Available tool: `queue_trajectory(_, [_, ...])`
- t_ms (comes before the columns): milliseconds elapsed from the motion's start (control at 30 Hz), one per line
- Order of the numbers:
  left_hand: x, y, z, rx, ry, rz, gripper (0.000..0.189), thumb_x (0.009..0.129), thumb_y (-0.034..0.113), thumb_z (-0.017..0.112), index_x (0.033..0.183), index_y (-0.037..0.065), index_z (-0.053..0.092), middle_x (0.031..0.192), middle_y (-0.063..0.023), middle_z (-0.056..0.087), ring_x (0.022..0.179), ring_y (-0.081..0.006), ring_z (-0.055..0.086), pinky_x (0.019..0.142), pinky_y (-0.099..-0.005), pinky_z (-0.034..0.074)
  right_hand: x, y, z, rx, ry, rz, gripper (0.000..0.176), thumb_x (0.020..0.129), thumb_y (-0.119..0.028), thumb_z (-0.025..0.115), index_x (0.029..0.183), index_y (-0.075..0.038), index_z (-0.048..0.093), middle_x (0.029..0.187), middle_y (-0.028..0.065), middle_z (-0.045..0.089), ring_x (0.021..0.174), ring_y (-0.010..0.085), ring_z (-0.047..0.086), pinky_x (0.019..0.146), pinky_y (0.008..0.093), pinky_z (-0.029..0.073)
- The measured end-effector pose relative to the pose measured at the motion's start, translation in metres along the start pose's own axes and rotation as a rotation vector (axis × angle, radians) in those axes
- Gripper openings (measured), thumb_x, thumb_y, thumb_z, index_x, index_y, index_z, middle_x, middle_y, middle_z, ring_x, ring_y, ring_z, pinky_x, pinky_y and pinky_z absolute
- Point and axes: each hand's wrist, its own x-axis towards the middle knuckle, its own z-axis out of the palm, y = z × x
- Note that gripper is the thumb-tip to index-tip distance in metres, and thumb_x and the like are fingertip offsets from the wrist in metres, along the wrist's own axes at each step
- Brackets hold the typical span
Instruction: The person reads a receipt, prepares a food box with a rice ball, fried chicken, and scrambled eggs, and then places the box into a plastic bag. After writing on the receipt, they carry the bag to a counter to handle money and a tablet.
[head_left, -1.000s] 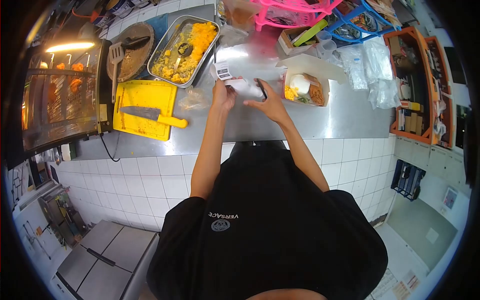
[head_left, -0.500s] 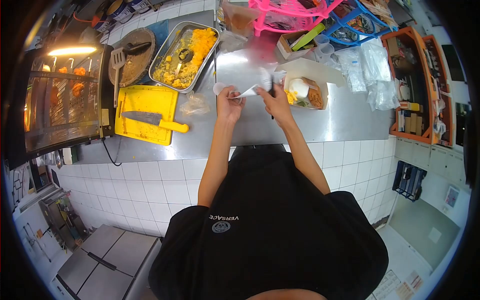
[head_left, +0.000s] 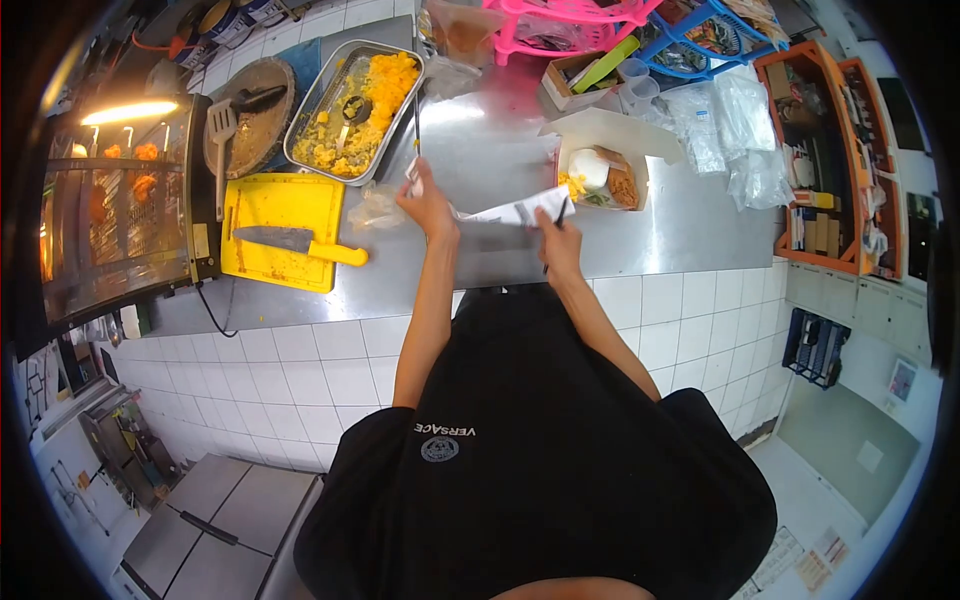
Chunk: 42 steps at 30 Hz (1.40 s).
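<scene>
A strip of white printed paper, like a receipt (head_left: 505, 212), is stretched between my two hands above the steel counter. My left hand (head_left: 430, 203) pinches its left end, with some white paper showing at the fingertips. At the right end, my right hand (head_left: 560, 243) is closed on the paper and also on a thin dark pen-like stick (head_left: 562, 212). Just beyond my right hand stands an open white food box (head_left: 643, 163), holding white rice (head_left: 590, 172), a brown fried piece (head_left: 622, 185) and yellow bits.
To the left lie a yellow cutting board (head_left: 290, 195) with a knife (head_left: 340, 252), a metal tray (head_left: 300, 118) of yellow food, and a lit glass warmer (head_left: 120, 220). Clear plastic packs (head_left: 750, 125) lie right. Pink (head_left: 510, 40) and blue baskets (head_left: 690, 60) stand behind.
My hands have moved apart, the left one leftward and the right one slightly right and toward me. The paper between them has unfolded into a longer strip.
</scene>
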Motion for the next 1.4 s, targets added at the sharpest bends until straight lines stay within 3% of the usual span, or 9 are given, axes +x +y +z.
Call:
queue_trajectory(133, [-0.008, -0.002, 0.027, 0.420, -0.018, 0.434, 0.068, 0.080, 0.045, 0.079, 0.113, 0.001, 0.038, 0.104, -0.0161, 0.051, 0.090, -0.0275, 0.057, 0.079, -0.0396, 0.047, 0.013, 0.049, -0.034, -0.515, -0.147, -0.124, 0.033, 0.089, -0.034, 0.069, 0.080, -0.005, 0.056, 0.061, 0.0034, 0.055, 0.052, 0.0150, 0.053, 0.050, 0.0308, 0.040])
queue_trajectory(200, [-0.002, -0.019, 0.025, 0.759, -0.239, 0.725, 0.051, 0.085, 0.037, 0.075, 0.103, 0.000, 0.046, 0.108, -0.0190, 0.051, 0.096, -0.0356, 0.056, 0.082, -0.0462, 0.046, -0.001, 0.022, -0.038, -0.903, 0.114, -0.333, 0.039, 0.090, -0.037, 0.066, 0.087, 0.001, 0.056, 0.072, 0.0145, 0.063, 0.068, 0.0270, 0.062, 0.065, 0.0385, 0.048])
queue_trajectory(267, [-0.001, -0.026, 0.025, 0.747, -0.366, 0.601, 0.029, 0.091, 0.020, 0.067, 0.103, -0.001, 0.052, 0.116, -0.0195, 0.049, 0.107, -0.0390, 0.052, 0.088, -0.0455, 0.045, -0.007, -0.007, -0.036, -0.914, 0.126, -0.305, 0.042, 0.094, -0.033, 0.059, 0.106, 0.007, 0.054, 0.079, 0.0194, 0.064, 0.074, 0.0322, 0.065, 0.069, 0.0412, 0.050])
queue_trajectory(367, [0.022, -0.051, 0.009, 0.724, -0.894, 0.543, 0.043, 0.084, 0.000, 0.059, 0.127, 0.000, 0.050, 0.128, -0.0196, 0.043, 0.122, -0.0361, 0.045, 0.101, -0.0387, 0.041, -0.011, -0.042, -0.026, -0.712, 0.003, -0.567, 0.047, 0.097, -0.029, 0.051, 0.127, 0.007, 0.044, 0.091, 0.0197, 0.065, 0.076, 0.0306, 0.066, 0.070, 0.0390, 0.051])
queue_trajectory(567, [0.025, -0.025, -0.002, 0.854, -1.200, 0.541, 0.071, 0.079, -0.002, 0.065, 0.144, 0.001, 0.037, 0.149, -0.0196, 0.031, 0.139, -0.0353, 0.032, 0.115, -0.0358, 0.029, -0.016, -0.095, 0.006, 0.463, -0.690, -0.192, 0.038, 0.096, -0.008, 0.053, 0.133, -0.010, 0.043, 0.122, 0.0192, 0.062, 0.111, 0.0284, 0.062, 0.082, 0.0344, 0.055])
queue_trajectory(667, [0.012, -0.004, -0.001, 0.789, -1.268, 0.654, 0.072, 0.076, 0.001, 0.067, 0.143, 0.001, 0.038, 0.149, -0.0153, 0.034, 0.139, -0.0352, 0.033, 0.113, -0.0352, 0.034, 0.009, -0.064, 0.025, 0.088, -0.625, -0.435, 0.034, 0.093, -0.013, 0.062, 0.124, -0.006, 0.048, 0.119, 0.0182, 0.064, 0.113, 0.0292, 0.062, 0.086, 0.0358, 0.054])
queue_trajectory(967, [0.012, -0.019, -0.018, 1.073, -0.814, 1.203, 0.043, 0.075, 0.029, 0.075, 0.112, 0.008, 0.066, 0.133, -0.0098, 0.049, 0.109, -0.0324, 0.049, 0.091, -0.0426, 0.042, 0.009, 0.028, 0.018, -0.844, -0.235, -0.924, 0.040, 0.082, -0.013, 0.075, 0.112, -0.004, 0.051, 0.095, 0.0176, 0.061, 0.089, 0.0316, 0.061, 0.081, 0.0389, 0.048])
queue_trajectory(1200, [0.004, -0.027, -0.024, 1.213, -0.744, 1.280, 0.050, 0.082, 0.036, 0.071, 0.124, 0.011, 0.061, 0.133, -0.0108, 0.045, 0.122, -0.0356, 0.038, 0.101, -0.0488, 0.032, 0.038, 0.024, 0.021, -0.572, -0.015, -0.709, 0.036, 0.078, -0.007, 0.071, 0.105, -0.003, 0.048, 0.079, 0.0184, 0.059, 0.073, 0.0381, 0.061, 0.070, 0.0455, 0.049])
queue_trajectory(1400, [0.001, -0.028, -0.023, 1.295, -0.651, 1.206, 0.069, 0.079, 0.058, 0.068, 0.135, 0.018, 0.056, 0.143, -0.0142, 0.037, 0.137, -0.0392, 0.025, 0.110, -0.0622, 0.013, -0.033, 0.017, -0.054, -1.066, -0.009, -0.439, 0.030, 0.083, -0.022, 0.073, 0.094, -0.003, 0.054, 0.076, 0.0176, 0.064, 0.069, 0.0327, 0.064, 0.066, 0.0414, 0.049])
